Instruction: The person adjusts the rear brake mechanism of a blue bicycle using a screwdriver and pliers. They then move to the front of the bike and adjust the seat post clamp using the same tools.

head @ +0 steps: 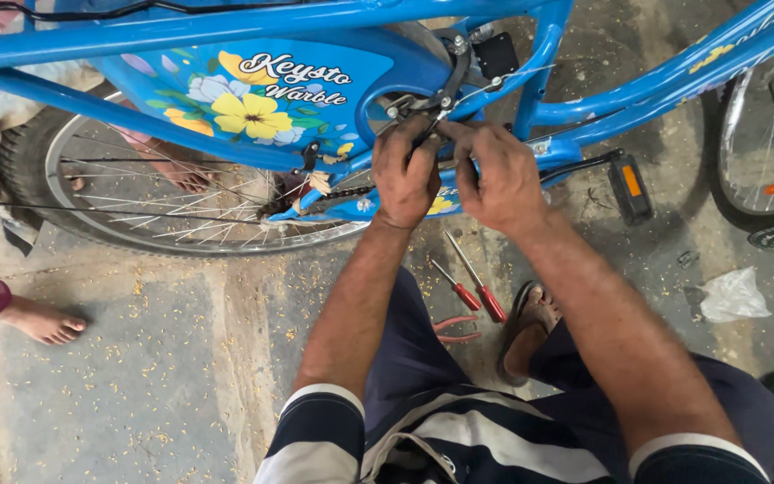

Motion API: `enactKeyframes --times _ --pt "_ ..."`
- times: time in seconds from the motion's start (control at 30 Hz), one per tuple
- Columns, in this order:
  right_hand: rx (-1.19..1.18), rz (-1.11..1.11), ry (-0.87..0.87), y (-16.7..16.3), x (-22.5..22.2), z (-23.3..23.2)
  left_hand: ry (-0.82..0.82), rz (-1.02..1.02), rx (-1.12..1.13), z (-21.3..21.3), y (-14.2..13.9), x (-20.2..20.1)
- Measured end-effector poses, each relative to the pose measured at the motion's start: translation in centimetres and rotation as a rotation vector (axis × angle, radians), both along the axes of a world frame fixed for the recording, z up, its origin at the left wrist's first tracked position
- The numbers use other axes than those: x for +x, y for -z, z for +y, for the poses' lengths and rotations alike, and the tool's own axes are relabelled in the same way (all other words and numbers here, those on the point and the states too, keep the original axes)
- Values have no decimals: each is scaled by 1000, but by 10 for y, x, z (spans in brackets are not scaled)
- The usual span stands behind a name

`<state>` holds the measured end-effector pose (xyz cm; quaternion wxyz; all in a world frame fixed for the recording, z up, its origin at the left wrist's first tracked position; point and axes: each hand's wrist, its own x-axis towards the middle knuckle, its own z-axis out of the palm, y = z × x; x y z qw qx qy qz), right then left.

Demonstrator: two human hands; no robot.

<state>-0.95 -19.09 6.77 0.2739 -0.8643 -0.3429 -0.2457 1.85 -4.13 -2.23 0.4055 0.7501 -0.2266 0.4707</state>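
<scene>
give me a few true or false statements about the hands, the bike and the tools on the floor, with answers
1. Both hands, left hand and right hand, are at the brake caliper of the blue bicycle. True.
2. Two red-handled screwdrivers lie on the floor. True.
3. The bicycle frame is green. False: it is blue, with a flower-printed chain guard.
4. The right hand holds the pliers. False: they lie on the floor beside the screwdrivers.
5. The pedal carries an orange reflector. True.
</scene>
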Motion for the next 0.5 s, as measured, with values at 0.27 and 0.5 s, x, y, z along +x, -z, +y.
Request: enactKeyframes --times 0.27,0.5 --pt "77 6 -69 11 -6 -5 -12 -7 2 -2 4 0" --pt "286 278 -87 21 -8 -9 -27 -9 3 -2 3 2"
